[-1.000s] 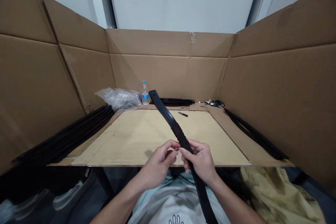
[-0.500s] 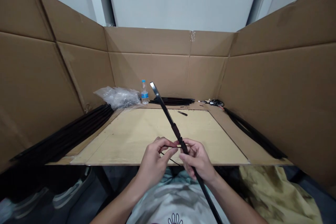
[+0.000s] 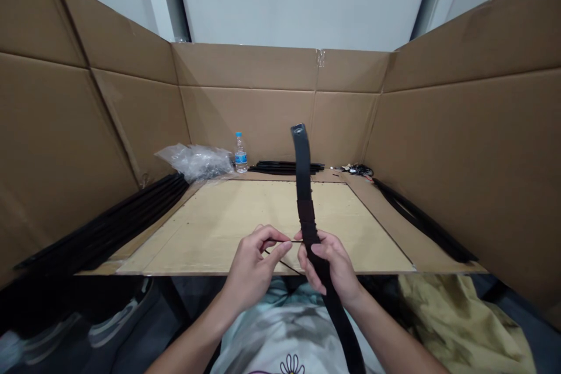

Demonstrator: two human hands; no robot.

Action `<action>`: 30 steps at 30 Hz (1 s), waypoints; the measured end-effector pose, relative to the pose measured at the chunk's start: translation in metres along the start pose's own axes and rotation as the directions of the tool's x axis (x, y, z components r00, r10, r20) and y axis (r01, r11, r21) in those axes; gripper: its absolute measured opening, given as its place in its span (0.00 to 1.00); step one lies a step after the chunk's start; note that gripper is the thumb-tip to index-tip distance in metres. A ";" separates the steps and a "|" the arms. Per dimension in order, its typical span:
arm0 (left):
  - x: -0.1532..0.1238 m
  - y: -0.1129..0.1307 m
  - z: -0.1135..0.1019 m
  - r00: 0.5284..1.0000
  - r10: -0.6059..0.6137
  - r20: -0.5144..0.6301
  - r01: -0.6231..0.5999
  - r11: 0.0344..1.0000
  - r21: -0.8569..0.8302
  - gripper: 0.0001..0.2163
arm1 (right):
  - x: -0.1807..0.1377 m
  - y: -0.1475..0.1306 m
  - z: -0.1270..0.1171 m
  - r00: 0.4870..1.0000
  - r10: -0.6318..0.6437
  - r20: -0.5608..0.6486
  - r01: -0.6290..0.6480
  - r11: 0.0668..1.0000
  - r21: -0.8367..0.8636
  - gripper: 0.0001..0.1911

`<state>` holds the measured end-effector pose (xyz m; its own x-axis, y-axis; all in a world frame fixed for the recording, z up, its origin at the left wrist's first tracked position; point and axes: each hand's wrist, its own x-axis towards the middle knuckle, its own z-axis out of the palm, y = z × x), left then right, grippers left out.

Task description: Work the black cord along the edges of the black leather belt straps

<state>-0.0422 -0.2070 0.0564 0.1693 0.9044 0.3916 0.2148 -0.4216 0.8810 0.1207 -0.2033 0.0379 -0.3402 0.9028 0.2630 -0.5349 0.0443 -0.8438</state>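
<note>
My right hand [image 3: 331, 266] is closed around a long, flat black strip [image 3: 302, 169] that stands up and curves at its top end. A dark brownish wrapped band [image 3: 305, 210] circles the strip just above that hand. My left hand [image 3: 256, 266], left of the strip, pinches a thin black cord [image 3: 296, 241] between thumb and fingertips. The cord runs taut to the strip's edge, and a loose length of it hangs under my left hand. The strip's lower end passes down in front of my shirt and leaves the view.
Cardboard walls surround the pale board [image 3: 210, 216] on three sides. Black strips lie in a pile at the left [image 3: 131, 216], more at the back [image 3: 280, 168] and right [image 3: 421, 219]. A water bottle [image 3: 241, 155], clear plastic wrap [image 3: 197, 162] and a small tangle [image 3: 357, 170] stand along the back.
The strip has turned, so its broad face now shows, and its top has swung right and more upright. It now covers the small knife seen earlier on the board. The cord remains pinched.
</note>
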 end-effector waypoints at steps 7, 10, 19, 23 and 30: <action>0.000 0.005 -0.006 0.999 0.036 -0.022 -0.036 0.999 0.026 0.07 | 0.001 -0.003 0.001 0.998 0.014 -0.066 -0.027 0.980 -0.197 0.17; 0.000 0.004 -0.008 0.997 0.063 -0.043 -0.060 0.996 0.067 0.08 | 0.003 -0.004 -0.001 0.997 0.015 -0.080 -0.031 0.978 -0.204 0.15; 0.003 -0.005 -0.015 0.992 0.089 -0.090 -0.077 0.989 0.126 0.08 | 0.009 -0.002 -0.007 0.981 -0.066 -0.182 0.016 0.964 -0.264 0.14; 0.003 -0.003 -0.018 0.991 0.088 -0.102 -0.074 0.989 0.130 0.08 | 0.008 -0.004 -0.006 0.981 -0.066 -0.180 0.027 0.977 -0.213 0.13; 0.003 0.003 -0.018 0.991 0.091 -0.099 -0.076 0.987 0.141 0.08 | 0.006 -0.004 -0.005 0.974 -0.030 -0.226 0.007 0.995 -0.103 0.15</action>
<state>-0.0584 -0.2044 0.0647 0.0918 0.8644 0.4944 0.3343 -0.4945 0.8024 0.1240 -0.1959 0.0405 -0.1406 0.9743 0.1758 -0.4549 0.0942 -0.8855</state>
